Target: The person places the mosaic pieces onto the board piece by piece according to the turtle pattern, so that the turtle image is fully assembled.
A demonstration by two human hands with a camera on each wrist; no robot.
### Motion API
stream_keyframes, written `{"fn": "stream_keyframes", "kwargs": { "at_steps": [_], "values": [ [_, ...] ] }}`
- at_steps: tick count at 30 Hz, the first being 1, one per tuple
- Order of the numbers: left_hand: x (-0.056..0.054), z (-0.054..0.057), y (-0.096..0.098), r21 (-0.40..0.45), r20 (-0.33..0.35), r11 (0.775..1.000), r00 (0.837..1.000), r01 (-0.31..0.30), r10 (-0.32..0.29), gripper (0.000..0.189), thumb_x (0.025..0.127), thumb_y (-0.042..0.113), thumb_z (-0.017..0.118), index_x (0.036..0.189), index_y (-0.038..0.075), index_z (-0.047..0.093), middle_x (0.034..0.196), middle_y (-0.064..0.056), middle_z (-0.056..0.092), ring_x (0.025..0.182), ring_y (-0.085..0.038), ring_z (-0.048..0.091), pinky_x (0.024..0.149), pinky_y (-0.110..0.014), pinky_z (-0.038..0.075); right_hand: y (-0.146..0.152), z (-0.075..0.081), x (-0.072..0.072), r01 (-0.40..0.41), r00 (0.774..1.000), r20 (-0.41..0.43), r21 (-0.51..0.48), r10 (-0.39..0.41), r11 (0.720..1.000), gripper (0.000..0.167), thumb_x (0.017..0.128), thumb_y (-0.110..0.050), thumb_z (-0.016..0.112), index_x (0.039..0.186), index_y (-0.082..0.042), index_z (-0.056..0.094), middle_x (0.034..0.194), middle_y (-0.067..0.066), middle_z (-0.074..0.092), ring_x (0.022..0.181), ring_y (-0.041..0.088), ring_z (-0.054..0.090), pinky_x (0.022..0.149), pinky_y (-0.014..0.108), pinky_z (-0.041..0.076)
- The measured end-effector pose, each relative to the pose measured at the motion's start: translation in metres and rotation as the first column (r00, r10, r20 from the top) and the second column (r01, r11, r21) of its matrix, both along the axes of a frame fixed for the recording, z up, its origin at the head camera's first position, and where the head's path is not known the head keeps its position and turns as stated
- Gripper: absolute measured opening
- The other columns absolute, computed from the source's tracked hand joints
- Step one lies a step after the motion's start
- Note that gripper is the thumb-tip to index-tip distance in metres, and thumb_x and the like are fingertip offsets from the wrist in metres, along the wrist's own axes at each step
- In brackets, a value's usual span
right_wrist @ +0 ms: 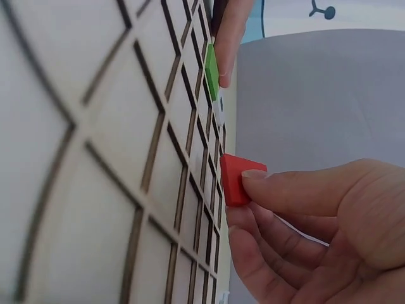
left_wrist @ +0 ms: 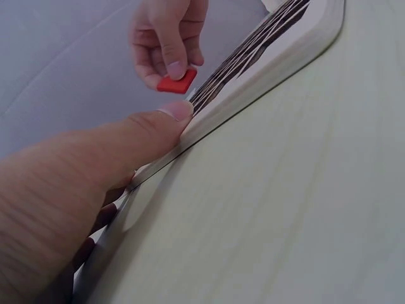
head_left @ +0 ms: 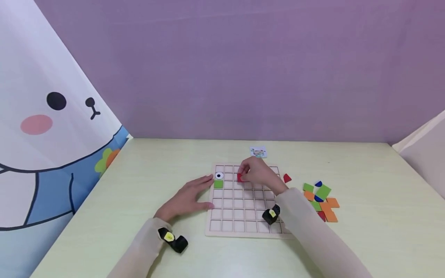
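This was a curtained-off table spot with a play-corner look: a purple curtain (head_left: 243, 77) behind the pale worktop (head_left: 375, 185), a cartoon-animal sheet (head_left: 52, 154) at the left, a gridded board (head_left: 227, 225) and coloured tiles (head_left: 323, 192). Home or classroom could not be told.

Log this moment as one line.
right hand: pinches red tile over wooden grid board | left hand: touches board's left edge | green tile, eye tile: on board

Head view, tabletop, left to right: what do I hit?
Left hand, green tile on the grid board, right hand pinching a red tile, loose red piece, cluster of loose tiles.
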State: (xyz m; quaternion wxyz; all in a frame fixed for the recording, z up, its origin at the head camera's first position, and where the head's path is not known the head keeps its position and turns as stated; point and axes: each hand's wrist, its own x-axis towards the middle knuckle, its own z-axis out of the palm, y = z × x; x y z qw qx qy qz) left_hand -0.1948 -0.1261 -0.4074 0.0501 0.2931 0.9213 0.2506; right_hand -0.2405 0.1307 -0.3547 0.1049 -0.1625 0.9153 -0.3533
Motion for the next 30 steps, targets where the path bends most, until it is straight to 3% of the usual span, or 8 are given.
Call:
{"fn": "stream_keyframes", "kwargs": {
  "at_steps": [10, 30],
  "values": [
    [-0.004, 0.000, 0.007, 0.015, -0.010, 1.000, 1.000, 0.008, -0.007, 0.080, 0.084, 0.050, 0.066, 0.148, 0.014, 0.035, 0.157, 0.000, 0.028, 0.145, -0.027, 0.024, 0.116, -0.050, 0.024, -0.015, 0.007, -0.013, 0.009, 1.000, 0.016, 0.009, -0.009, 1.000, 0.007, 0.081, 0.001, 0.067, 0.086, -0.004, 0.069, 0.083, 0.008, 0.067, 0.071, 0.018, 0.057, 0.063, 0.025, 0.048],
    [-0.001, 0.000, 0.004, 0.013, -0.001, 1.000, 1.000, -0.005, 0.005, 0.080, 0.084, 0.049, 0.067, 0.148, 0.014, 0.035, 0.157, 0.000, 0.028, 0.145, -0.027, 0.024, 0.116, -0.051, 0.025, -0.034, -0.006, -0.021, 0.047, 0.997, 0.056, 0.039, -0.049, 0.998, 0.003, 0.082, -0.005, 0.070, 0.085, -0.005, 0.071, 0.082, 0.005, 0.069, 0.071, 0.015, 0.058, 0.063, 0.023, 0.048]
  ]
}}
